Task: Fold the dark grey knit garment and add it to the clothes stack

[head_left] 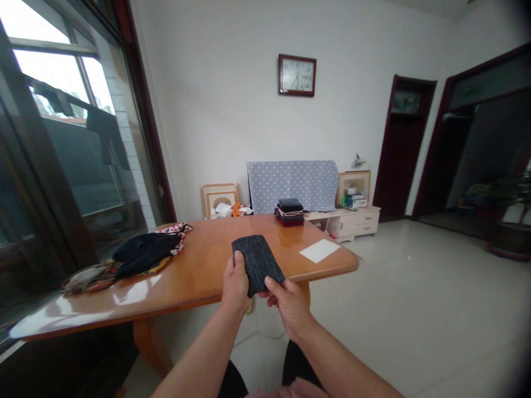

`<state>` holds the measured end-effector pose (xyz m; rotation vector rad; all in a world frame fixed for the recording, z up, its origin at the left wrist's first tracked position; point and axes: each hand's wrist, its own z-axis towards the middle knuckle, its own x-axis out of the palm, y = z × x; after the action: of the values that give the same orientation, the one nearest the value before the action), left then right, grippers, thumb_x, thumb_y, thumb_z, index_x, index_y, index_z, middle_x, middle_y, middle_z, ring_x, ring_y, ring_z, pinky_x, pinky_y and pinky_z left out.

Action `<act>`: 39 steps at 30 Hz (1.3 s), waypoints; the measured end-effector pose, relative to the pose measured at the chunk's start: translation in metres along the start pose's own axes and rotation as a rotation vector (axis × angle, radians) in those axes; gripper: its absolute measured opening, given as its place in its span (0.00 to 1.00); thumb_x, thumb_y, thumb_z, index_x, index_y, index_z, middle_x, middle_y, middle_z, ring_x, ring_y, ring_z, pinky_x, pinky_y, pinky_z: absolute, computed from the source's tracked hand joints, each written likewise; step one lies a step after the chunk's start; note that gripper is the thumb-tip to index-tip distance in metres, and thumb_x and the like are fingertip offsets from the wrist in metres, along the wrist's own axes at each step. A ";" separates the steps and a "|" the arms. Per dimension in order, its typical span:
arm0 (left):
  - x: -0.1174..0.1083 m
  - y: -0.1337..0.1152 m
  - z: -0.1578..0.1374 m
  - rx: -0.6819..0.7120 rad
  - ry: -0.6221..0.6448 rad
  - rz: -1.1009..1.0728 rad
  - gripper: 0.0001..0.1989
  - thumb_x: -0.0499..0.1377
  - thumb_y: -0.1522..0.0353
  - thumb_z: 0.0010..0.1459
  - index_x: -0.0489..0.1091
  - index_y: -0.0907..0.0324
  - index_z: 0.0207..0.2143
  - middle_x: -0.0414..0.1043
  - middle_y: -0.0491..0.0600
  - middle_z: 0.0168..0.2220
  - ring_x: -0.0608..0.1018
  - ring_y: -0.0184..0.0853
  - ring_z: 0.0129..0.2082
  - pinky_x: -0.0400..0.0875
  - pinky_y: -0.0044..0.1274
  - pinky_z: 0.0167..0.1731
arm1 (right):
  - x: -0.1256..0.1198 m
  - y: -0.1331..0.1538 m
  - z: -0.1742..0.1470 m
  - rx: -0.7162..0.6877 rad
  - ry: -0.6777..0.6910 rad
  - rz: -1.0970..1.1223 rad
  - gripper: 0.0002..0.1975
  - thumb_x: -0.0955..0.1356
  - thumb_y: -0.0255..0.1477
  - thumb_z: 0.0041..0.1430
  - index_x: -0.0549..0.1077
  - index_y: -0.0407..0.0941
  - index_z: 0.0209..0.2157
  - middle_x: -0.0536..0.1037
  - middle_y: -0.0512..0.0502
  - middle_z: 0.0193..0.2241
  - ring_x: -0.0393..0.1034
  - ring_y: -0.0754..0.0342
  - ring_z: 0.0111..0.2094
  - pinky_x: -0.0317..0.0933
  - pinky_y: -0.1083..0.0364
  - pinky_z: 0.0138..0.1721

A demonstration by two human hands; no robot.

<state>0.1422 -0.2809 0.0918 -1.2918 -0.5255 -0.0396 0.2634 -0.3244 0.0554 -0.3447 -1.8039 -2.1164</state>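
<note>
A dark grey, streaky piece of folded cloth [257, 262], packed into a neat rectangle, is held up above the near edge of the wooden table [215, 243]. Its exact garment kind cannot be made out. My left hand [235, 281] grips its left side, thumb on top. At its lower right corner my right hand [288, 301] pinches it between thumb and fingers. Behind it, near the table's far edge, stands a stack of folded dark clothes [290, 212]. A loose heap of clothes [145, 251], black with patterned pieces, lies at the table's left.
On the table's right end lies a white sheet [319, 250]. Beyond the table are a low white cabinet [357, 223], a panel under a dotted blue cloth [292, 185] and picture frames [219, 194]. A window [70, 110] borders the left side.
</note>
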 end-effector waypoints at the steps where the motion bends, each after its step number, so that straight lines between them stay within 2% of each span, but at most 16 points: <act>1: -0.001 -0.002 0.001 -0.002 0.027 0.002 0.29 0.57 0.46 0.57 0.71 0.62 0.46 0.76 0.52 0.38 0.77 0.35 0.34 0.74 0.27 0.35 | -0.002 0.002 -0.001 0.008 0.044 0.013 0.25 0.73 0.46 0.53 0.76 0.41 0.43 0.80 0.39 0.35 0.74 0.50 0.34 0.61 0.57 0.29; 3: -0.004 -0.009 0.001 0.010 0.100 0.028 0.28 0.57 0.47 0.57 0.71 0.61 0.47 0.76 0.52 0.39 0.77 0.35 0.35 0.73 0.27 0.37 | -0.006 0.008 -0.003 0.023 0.145 0.066 0.26 0.71 0.48 0.56 0.76 0.41 0.46 0.80 0.39 0.39 0.74 0.49 0.38 0.64 0.55 0.32; 6: -0.011 -0.020 -0.003 0.065 0.274 0.123 0.26 0.56 0.49 0.60 0.70 0.60 0.50 0.76 0.51 0.41 0.77 0.36 0.37 0.72 0.27 0.40 | -0.015 0.024 -0.003 0.008 0.267 0.162 0.27 0.69 0.48 0.59 0.74 0.43 0.51 0.78 0.39 0.45 0.73 0.47 0.44 0.66 0.51 0.42; 9: -0.016 -0.032 -0.014 0.166 0.453 0.289 0.22 0.56 0.52 0.62 0.71 0.60 0.48 0.75 0.51 0.40 0.76 0.38 0.38 0.70 0.27 0.41 | -0.021 0.043 -0.003 -0.021 0.353 0.211 0.29 0.73 0.46 0.54 0.72 0.45 0.54 0.78 0.40 0.46 0.71 0.45 0.49 0.65 0.47 0.48; 12: -0.015 -0.043 -0.029 0.290 0.566 0.428 0.19 0.56 0.56 0.62 0.73 0.60 0.47 0.75 0.52 0.39 0.76 0.40 0.40 0.69 0.27 0.42 | -0.024 0.061 -0.005 -0.039 0.364 0.225 0.30 0.77 0.40 0.48 0.74 0.44 0.52 0.79 0.41 0.46 0.71 0.44 0.49 0.62 0.45 0.53; 16: -0.012 -0.052 -0.041 0.373 0.580 0.487 0.16 0.58 0.59 0.61 0.75 0.58 0.45 0.76 0.52 0.39 0.76 0.40 0.38 0.69 0.26 0.40 | -0.023 0.074 -0.012 -0.074 0.273 0.188 0.24 0.78 0.34 0.46 0.78 0.44 0.46 0.80 0.42 0.44 0.73 0.45 0.47 0.60 0.45 0.56; 20: -0.011 -0.055 -0.043 0.446 0.591 0.512 0.14 0.57 0.61 0.62 0.74 0.57 0.47 0.76 0.52 0.41 0.77 0.41 0.40 0.69 0.26 0.41 | -0.025 0.077 -0.018 -0.125 0.217 0.147 0.22 0.78 0.34 0.46 0.79 0.44 0.44 0.80 0.43 0.45 0.72 0.45 0.48 0.60 0.46 0.56; 24: -0.011 -0.055 -0.043 0.460 0.632 0.529 0.14 0.57 0.62 0.63 0.74 0.56 0.47 0.76 0.52 0.40 0.77 0.41 0.40 0.69 0.26 0.41 | -0.035 0.079 -0.019 -0.080 0.260 0.114 0.25 0.79 0.34 0.44 0.78 0.44 0.46 0.80 0.44 0.43 0.72 0.45 0.47 0.59 0.46 0.55; 28: -0.011 -0.056 -0.043 0.436 0.694 0.552 0.15 0.57 0.62 0.62 0.75 0.56 0.48 0.77 0.52 0.42 0.77 0.41 0.41 0.69 0.26 0.42 | -0.048 0.088 -0.018 -0.019 0.333 0.055 0.29 0.78 0.36 0.46 0.75 0.45 0.50 0.79 0.43 0.46 0.70 0.45 0.50 0.59 0.46 0.55; 31: -0.010 -0.055 -0.044 0.409 0.746 0.566 0.16 0.58 0.62 0.62 0.74 0.55 0.50 0.77 0.53 0.44 0.77 0.42 0.43 0.69 0.26 0.44 | -0.053 0.097 -0.018 -0.044 0.339 -0.065 0.30 0.78 0.38 0.47 0.74 0.46 0.52 0.78 0.43 0.47 0.69 0.44 0.52 0.60 0.47 0.54; 36: -0.007 -0.054 -0.048 0.372 0.763 0.590 0.15 0.59 0.62 0.60 0.76 0.55 0.48 0.78 0.53 0.41 0.77 0.42 0.41 0.69 0.26 0.41 | -0.056 0.107 -0.019 -0.117 0.364 -0.316 0.24 0.75 0.41 0.52 0.76 0.45 0.48 0.79 0.44 0.43 0.72 0.46 0.46 0.64 0.49 0.48; 39: -0.004 -0.055 -0.052 0.363 0.793 0.604 0.14 0.60 0.61 0.60 0.76 0.55 0.46 0.78 0.52 0.39 0.77 0.42 0.40 0.69 0.26 0.40 | -0.055 0.109 -0.020 -0.164 0.368 -0.400 0.31 0.77 0.38 0.49 0.72 0.47 0.54 0.76 0.44 0.49 0.69 0.44 0.51 0.62 0.49 0.51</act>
<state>0.1401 -0.3460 0.1305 -0.9297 0.5231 0.0458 0.3587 -0.3542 0.1285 0.3801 -1.5841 -2.3987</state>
